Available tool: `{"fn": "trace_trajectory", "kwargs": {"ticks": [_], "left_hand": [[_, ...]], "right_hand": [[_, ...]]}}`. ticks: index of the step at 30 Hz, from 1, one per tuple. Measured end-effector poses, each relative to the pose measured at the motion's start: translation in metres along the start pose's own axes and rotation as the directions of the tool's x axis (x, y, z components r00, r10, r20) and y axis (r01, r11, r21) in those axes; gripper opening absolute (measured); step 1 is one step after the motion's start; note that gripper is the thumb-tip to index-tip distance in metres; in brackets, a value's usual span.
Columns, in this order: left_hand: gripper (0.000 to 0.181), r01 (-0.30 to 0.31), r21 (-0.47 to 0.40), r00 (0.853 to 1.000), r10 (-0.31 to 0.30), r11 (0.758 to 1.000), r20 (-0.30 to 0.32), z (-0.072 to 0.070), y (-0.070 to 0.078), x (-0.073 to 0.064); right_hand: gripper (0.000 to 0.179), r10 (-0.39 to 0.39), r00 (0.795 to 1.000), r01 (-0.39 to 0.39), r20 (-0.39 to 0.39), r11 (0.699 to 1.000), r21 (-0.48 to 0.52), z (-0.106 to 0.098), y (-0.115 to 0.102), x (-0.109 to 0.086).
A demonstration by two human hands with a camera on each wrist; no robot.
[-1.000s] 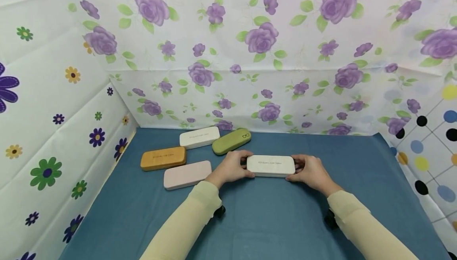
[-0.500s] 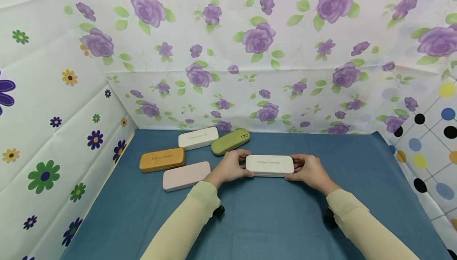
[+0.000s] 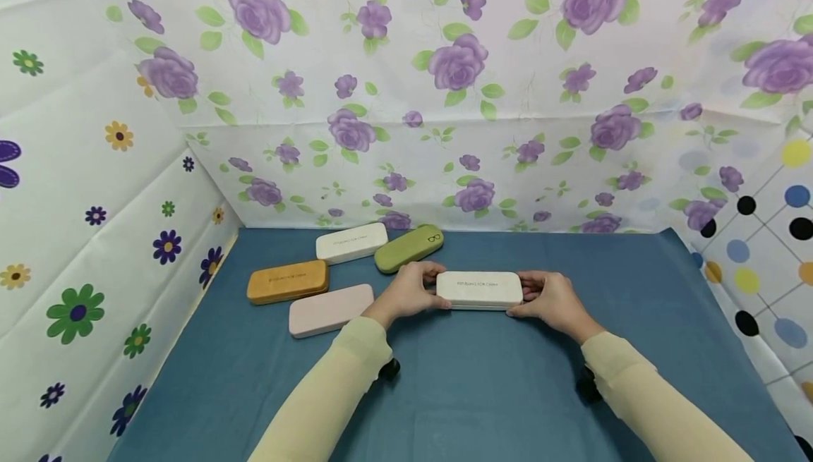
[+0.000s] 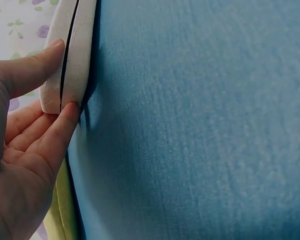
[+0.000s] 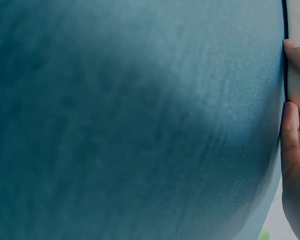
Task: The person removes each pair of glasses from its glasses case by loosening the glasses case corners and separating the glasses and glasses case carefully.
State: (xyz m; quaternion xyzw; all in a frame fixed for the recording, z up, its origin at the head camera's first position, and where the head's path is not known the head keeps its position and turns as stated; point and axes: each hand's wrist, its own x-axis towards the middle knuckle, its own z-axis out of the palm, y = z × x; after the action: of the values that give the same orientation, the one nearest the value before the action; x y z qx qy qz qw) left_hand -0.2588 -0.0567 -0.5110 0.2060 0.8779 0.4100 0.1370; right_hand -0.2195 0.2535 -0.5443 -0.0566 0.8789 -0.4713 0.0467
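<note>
Seemingly cloth-covered table (image 3: 483, 391) before floral backdrop (image 3: 527, 95)

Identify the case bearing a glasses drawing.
The green case, just beyond the left hand; the held white case, rear white case and orange case show lettering, the pink case no visible print.

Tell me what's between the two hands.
One white case, its ends gripped by the left hand and right hand; the head view shows it.

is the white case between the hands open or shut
The white case looks shut: its lid lies flat, and the left wrist view shows only a thin dark seam. I can't tell whether it's latched.
</note>
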Motion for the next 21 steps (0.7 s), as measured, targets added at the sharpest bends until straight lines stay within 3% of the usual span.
{"fn": "trace_trajectory", "kwargs": {"ticks": [13, 21], "left_hand": [[0.070, 0.025, -0.117, 0.999, -0.019, 0.993, 0.050, -0.0016, -0.0011, 0.0029], [0.069, 0.035, -0.153, 0.999, -0.028, 0.988, 0.047, -0.0033, -0.0052, 0.0043]], "right_hand": [[0.078, 0.036, 0.999, -0.036, 0.002, 0.999, 0.004, 0.0002, -0.0021, -0.0003], [0.079, 0.047, 0.999, -0.047, 0.000, 0.999, 0.003, 0.0007, -0.0048, 0.0005]]}}
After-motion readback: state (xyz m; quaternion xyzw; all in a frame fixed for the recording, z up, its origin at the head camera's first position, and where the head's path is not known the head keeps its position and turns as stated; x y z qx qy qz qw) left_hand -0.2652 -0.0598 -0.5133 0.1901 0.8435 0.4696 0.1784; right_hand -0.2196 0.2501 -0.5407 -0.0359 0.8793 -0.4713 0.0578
